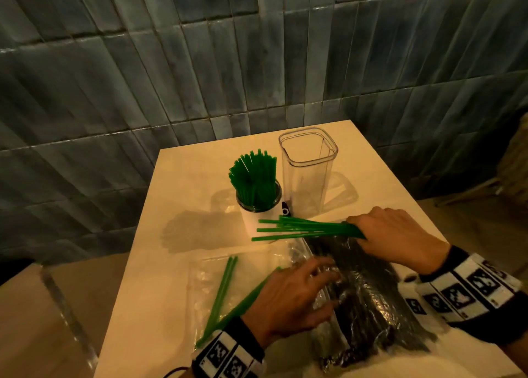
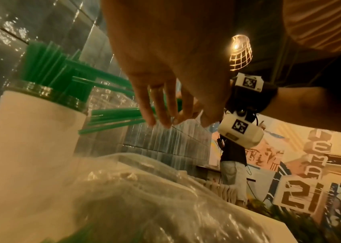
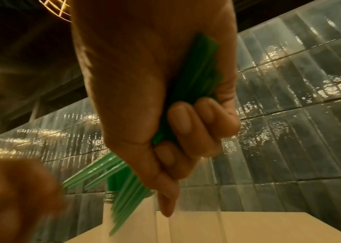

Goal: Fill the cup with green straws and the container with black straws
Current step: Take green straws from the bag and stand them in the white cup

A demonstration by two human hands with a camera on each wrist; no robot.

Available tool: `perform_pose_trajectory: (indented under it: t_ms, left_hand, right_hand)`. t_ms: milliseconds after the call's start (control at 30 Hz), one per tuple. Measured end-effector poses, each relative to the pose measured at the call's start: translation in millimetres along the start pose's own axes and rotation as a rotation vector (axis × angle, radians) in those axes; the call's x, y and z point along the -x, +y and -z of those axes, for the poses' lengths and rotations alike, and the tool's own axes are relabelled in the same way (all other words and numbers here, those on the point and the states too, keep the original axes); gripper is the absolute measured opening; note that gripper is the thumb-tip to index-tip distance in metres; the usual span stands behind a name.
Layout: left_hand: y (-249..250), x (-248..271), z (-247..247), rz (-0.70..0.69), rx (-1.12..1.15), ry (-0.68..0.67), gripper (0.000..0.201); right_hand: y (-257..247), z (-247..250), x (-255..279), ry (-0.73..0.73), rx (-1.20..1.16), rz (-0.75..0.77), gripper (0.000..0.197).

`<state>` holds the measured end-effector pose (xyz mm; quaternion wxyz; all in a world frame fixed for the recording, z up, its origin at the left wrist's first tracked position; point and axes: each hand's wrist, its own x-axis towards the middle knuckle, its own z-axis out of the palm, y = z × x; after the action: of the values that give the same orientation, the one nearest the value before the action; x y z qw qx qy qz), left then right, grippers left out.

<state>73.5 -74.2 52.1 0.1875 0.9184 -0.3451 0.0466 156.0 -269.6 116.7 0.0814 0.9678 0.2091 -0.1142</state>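
Green straws (image 1: 300, 229) — fanned leftward from right grip (image 1: 391, 234)

- Your left hand (image 1: 288, 297) and right hand (image 1: 397, 237) are bare.
- Each wrist wears a black band carrying white blocks printed with black square markers.
- A thin dark cable, seemingly, trails from your left band.
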Motion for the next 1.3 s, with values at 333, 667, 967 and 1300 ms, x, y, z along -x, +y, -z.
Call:
perform_pose_trajectory:
  t_ms: [333,667,967,1300]
  left_hand:
    - [-68,6,21,0.313,-0.238,0.304,0.053]
    - [-63,13,17,0.430,-0.078,0.322,0.018]
    - [-41,9,20,0.730,0.628,0.510,0.035]
    - [-39,-3,11,0.754,0.805,0.357,0.025]
  right_hand:
    - [-41,19,7,0.065,-0.089,0.321,0.037]
    - [-52,44,14,0.282,-0.700,0.406,0.040]
    - [-50,46,5,0.416,-1.743,0.226,0.118]
    - [-94,45,-7,0.200,-1.797,0.298,0.035]
